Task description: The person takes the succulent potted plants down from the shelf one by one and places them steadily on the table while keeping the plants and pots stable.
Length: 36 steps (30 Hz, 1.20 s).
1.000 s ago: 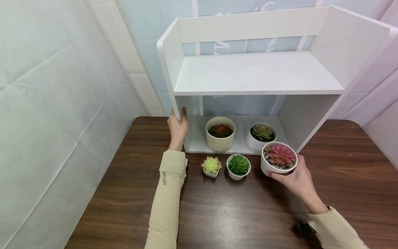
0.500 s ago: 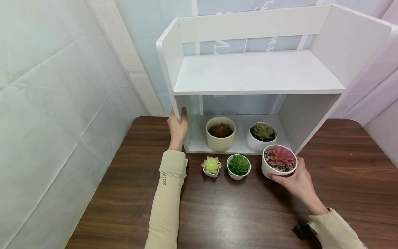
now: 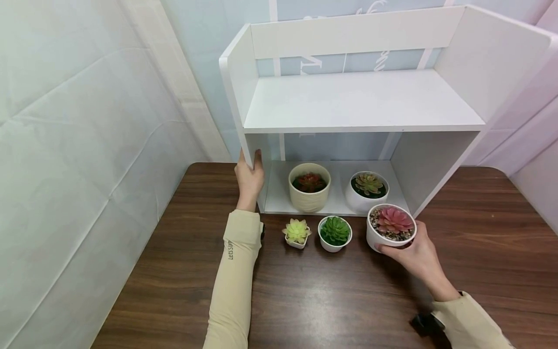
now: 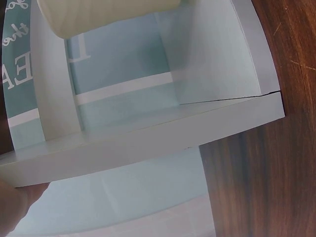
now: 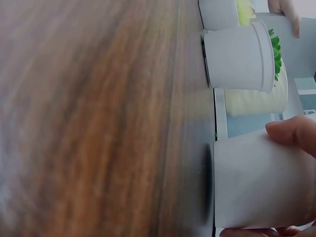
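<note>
My left hand (image 3: 249, 181) grips the left side panel of a white two-tier shelf (image 3: 362, 99), thumb on its inner face. With my right hand (image 3: 420, 254) I hold a white pot (image 5: 264, 182) of gravel with a pink succulent (image 3: 394, 220), in front of the shelf's right end. Its base is at or just above the table; contact is unclear. To its left stand a small white pot with a green succulent (image 3: 334, 231) and a smaller one with a yellow-green succulent (image 3: 296, 231).
On the lower shelf stand a cream pot (image 3: 308, 199) with a reddish succulent and a white pot (image 3: 361, 202) with a pale green one. The shelf rests on a dark wooden table (image 3: 314, 300). Pale cloth (image 3: 87, 121) hangs at the left and behind.
My right hand and the pink succulent's pot have moved slightly down and toward me, with little movement in the last half second. My left hand has stayed on the panel.
</note>
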Each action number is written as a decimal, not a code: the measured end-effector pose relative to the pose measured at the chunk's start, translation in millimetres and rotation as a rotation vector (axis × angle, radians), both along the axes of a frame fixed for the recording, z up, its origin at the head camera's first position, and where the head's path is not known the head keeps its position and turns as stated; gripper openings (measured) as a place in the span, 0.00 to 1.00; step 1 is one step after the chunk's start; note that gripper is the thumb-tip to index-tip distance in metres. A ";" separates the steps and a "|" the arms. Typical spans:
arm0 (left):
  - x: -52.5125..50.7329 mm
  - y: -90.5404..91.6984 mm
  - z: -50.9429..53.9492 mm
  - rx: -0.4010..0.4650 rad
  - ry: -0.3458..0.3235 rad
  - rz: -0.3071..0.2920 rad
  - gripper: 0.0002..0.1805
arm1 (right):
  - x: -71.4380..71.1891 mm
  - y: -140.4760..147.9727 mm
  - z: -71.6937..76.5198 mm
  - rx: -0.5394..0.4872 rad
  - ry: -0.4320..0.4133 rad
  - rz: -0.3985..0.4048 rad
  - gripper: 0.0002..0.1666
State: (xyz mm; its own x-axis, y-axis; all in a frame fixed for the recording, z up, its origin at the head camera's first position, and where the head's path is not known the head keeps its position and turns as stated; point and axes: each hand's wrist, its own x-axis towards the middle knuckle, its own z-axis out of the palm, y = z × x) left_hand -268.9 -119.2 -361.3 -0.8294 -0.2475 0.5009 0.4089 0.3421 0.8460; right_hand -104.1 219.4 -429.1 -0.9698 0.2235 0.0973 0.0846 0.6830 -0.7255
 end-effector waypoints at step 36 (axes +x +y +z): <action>0.3 -0.8 -0.9 0.016 -0.012 -0.014 0.18 | 1.2 3.6 -2.6 -0.011 -0.025 -0.002 0.59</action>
